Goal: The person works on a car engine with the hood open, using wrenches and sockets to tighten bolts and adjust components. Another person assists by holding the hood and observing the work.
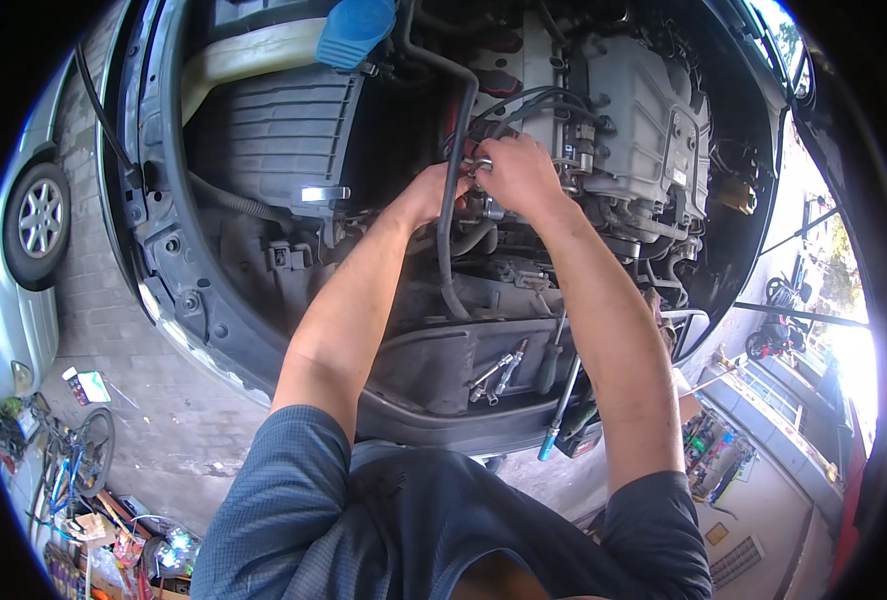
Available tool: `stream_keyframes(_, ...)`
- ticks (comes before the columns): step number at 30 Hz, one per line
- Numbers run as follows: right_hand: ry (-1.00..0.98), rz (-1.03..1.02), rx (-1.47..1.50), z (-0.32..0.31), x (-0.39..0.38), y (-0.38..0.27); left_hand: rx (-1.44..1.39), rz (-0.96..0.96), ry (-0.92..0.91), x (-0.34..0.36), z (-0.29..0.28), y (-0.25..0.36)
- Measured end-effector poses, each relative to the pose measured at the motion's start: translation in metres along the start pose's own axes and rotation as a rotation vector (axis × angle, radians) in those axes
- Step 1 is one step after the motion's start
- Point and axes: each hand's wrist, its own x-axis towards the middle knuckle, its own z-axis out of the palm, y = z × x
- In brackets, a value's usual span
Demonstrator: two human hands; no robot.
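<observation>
Small white-green box (87, 385) on pavement, lower left.

- Both hands deep in open engine bay (263, 140) of a car.
- Right hand (518, 175) closed around small metal part (481, 165), beside grey engine cover (643, 110).
- Left hand (433, 195) partly hidden behind black hose (450, 200); its grip can't be told.
- Loose sockets and wrenches (498, 372) and a screwdriver (560, 405) lie on front panel (433, 365).
- Blue cap (355, 28) at top.
- Silver car (23, 250) at left, on paving.

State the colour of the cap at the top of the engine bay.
The cap is blue, seen best in the head view, near the top edge.
</observation>
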Motion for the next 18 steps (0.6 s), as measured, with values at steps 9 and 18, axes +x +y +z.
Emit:
stream_keyframes(9, -0.253, 0.2, -0.085, -0.003, 0.013, -0.033, -0.116, 0.104, -0.014, 0.008, -0.001, -0.022)
stream_keyframes(18, -0.349, 0.221, -0.22, -0.004, 0.026, -0.047, -0.105, 0.132, 0.173, 0.013, 0.007, -0.034)
